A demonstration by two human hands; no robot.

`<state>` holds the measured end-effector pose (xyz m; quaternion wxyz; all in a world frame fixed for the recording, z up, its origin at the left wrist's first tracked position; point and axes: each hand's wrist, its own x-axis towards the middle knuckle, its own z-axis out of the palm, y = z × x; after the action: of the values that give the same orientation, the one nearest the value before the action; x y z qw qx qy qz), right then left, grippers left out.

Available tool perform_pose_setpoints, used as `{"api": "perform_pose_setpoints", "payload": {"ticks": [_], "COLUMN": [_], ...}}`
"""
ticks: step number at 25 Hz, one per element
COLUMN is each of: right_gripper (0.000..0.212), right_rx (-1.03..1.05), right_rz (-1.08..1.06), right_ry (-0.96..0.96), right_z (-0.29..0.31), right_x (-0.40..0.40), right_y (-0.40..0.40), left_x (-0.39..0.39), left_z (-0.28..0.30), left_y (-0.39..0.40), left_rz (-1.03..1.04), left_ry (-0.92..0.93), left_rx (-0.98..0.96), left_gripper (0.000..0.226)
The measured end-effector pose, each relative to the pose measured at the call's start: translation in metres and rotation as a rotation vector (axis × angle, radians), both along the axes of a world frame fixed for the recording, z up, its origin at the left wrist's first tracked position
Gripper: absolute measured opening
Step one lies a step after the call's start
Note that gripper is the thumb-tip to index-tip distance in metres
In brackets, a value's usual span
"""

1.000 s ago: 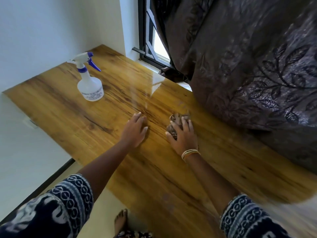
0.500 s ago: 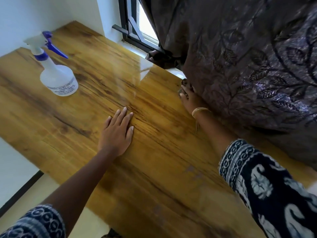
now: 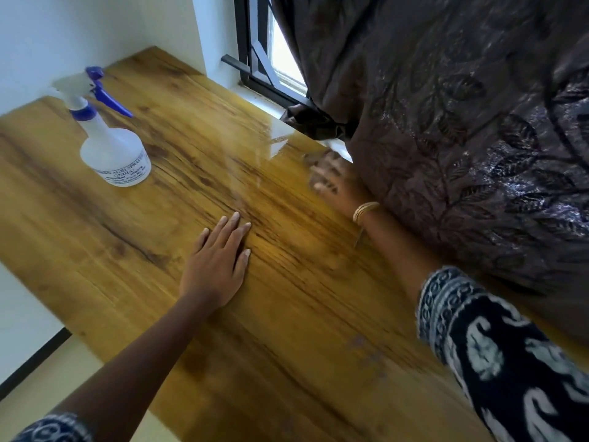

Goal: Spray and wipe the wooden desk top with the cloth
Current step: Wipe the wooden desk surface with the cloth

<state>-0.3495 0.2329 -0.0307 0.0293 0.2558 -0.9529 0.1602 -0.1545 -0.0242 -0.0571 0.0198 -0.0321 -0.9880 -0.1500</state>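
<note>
The wooden desk top (image 3: 105, 250) fills most of the view, glossy near the window. My left hand (image 3: 220, 260) lies flat on it near the middle, fingers straight. My right hand (image 3: 334, 181), blurred by motion, holds a bunched brownish cloth (image 3: 311, 158) against the desk's back edge, right beside the curtain. Only a small bit of the cloth shows past my fingers. A white spray bottle (image 3: 111, 151) with a blue trigger stands upright at the back left, apart from both hands.
A dark leaf-patterned curtain (image 3: 462, 129) hangs over the desk's right side and touches it. A dark-framed window (image 3: 255, 68) sits behind the desk's far edge. White walls bound the back left, and floor shows below the near left edge.
My right hand swept the cloth from the desk's middle to the back edge by the curtain, and is now a little out from under it. The left hand stayed flat in place.
</note>
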Motion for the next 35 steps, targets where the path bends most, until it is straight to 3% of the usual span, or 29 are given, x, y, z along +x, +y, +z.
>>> {"api": "perform_pose_setpoints", "payload": {"ticks": [2, 4, 6, 9, 11, 13, 15, 17, 18, 20, 24, 26, 28, 32, 35], "right_gripper": [0.047, 0.049, 0.051, 0.051, 0.050, 0.050, 0.051, 0.052, 0.053, 0.055, 0.050, 0.048, 0.050, 0.060, 0.066], "right_rx": [-0.114, -0.025, 0.087, 0.155, 0.168, 0.195, 0.133, 0.047, 0.064, 0.133, 0.164, 0.151, 0.142, 0.045, 0.043], "right_rz": [-0.242, -0.272, -0.035, 0.407, 0.510, 0.334, -0.007, -0.283, -0.315, -0.157, 0.414, 0.491, 0.404, -0.112, -0.322], "right_ry": [-0.106, -0.081, 0.057, 0.101, 0.111, 0.131, 0.046, -0.010, 0.003, 0.060, 0.091, 0.081, 0.126, 0.061, 0.054], "right_z": [0.004, 0.001, -0.007, -0.016, -0.008, -0.006, -0.006, -0.008, -0.008, -0.006, -0.013, -0.016, -0.016, -0.011, -0.014], "right_x": [-0.022, -0.017, 0.015, 0.085, 0.071, 0.019, -0.031, -0.049, -0.044, -0.013, 0.075, 0.090, 0.069, 0.012, 0.016], "right_y": [0.005, -0.005, -0.029, -0.061, -0.060, -0.054, -0.044, -0.052, -0.063, -0.078, -0.052, -0.015, 0.027, 0.109, 0.106], "left_x": [0.000, -0.001, -0.001, -0.001, 0.000, -0.001, 0.000, -0.001, -0.001, 0.000, -0.002, -0.001, -0.001, -0.001, -0.001], "left_z": [0.001, 0.002, 0.002, 0.000, 0.000, 0.001, 0.001, 0.000, 0.001, 0.001, 0.002, 0.002, 0.002, 0.001, 0.002], "left_y": [0.001, 0.000, 0.000, 0.001, 0.001, 0.000, 0.000, 0.000, -0.001, -0.001, 0.000, 0.000, -0.001, 0.000, 0.000], "left_rz": [0.005, 0.001, 0.003, 0.016, 0.027, 0.024, 0.014, 0.018, 0.022, 0.029, 0.032, 0.035, 0.034, 0.028, 0.032], "left_ry": [0.009, -0.002, -0.007, -0.003, 0.002, 0.000, 0.004, 0.016, 0.017, 0.019, 0.024, 0.019, 0.012, 0.021, 0.026], "left_rx": [-0.002, 0.010, 0.006, -0.007, 0.007, 0.042, 0.049, 0.060, 0.067, 0.067, 0.058, 0.061, 0.078, 0.080, 0.091], "left_gripper": [0.058, 0.057, 0.057, 0.056, 0.053, 0.050, 0.048, 0.046, 0.045, 0.046, 0.045, 0.042, 0.041, 0.041, 0.041]}}
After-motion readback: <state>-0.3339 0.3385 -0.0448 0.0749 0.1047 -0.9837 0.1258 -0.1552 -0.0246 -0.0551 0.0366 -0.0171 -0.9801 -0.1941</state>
